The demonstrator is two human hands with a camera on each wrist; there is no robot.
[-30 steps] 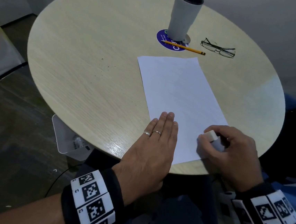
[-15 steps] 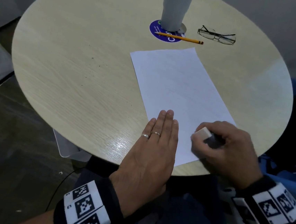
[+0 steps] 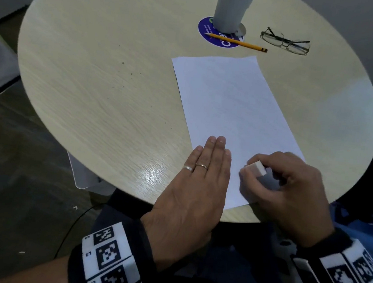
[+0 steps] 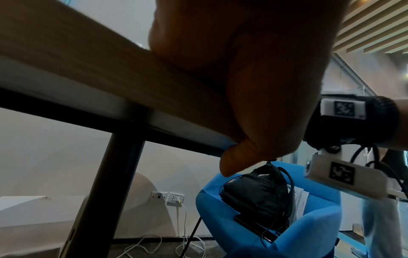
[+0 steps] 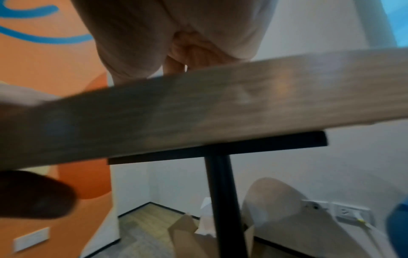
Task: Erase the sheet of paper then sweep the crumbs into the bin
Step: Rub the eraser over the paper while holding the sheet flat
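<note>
The round wooden tabletop [image 3: 95, 82] fills most of the head view. On it the white sheet of paper [image 3: 231, 113] lies slantwise, running from about 12 o'clock of the scene's middle down to 5 o'clock, its near corner close to the tabletop's near edge. The left hand [image 3: 196, 188] lies flat, fingers straight and together, with its fingertips on the sheet's near left edge and its palm on the bare wood (two rings show on it); the left wrist view shows its thumb hanging over the tabletop's edge. At 3 o'clock of it, just beside, the right hand [image 3: 283, 191] is curled round a white eraser [image 3: 257, 168], gripping it, with the eraser's end down on the sheet's near part. A grey cylinder [image 3: 232, 6] stands at 12 o'clock on a blue round sticker [image 3: 206, 32]. Folded glasses [image 3: 286, 42] lie at 1 o'clock. A yellow pencil [image 3: 236, 42] lies across the sticker. Dark crumbs [image 3: 123, 63] are scattered at 10 o'clock.
</note>
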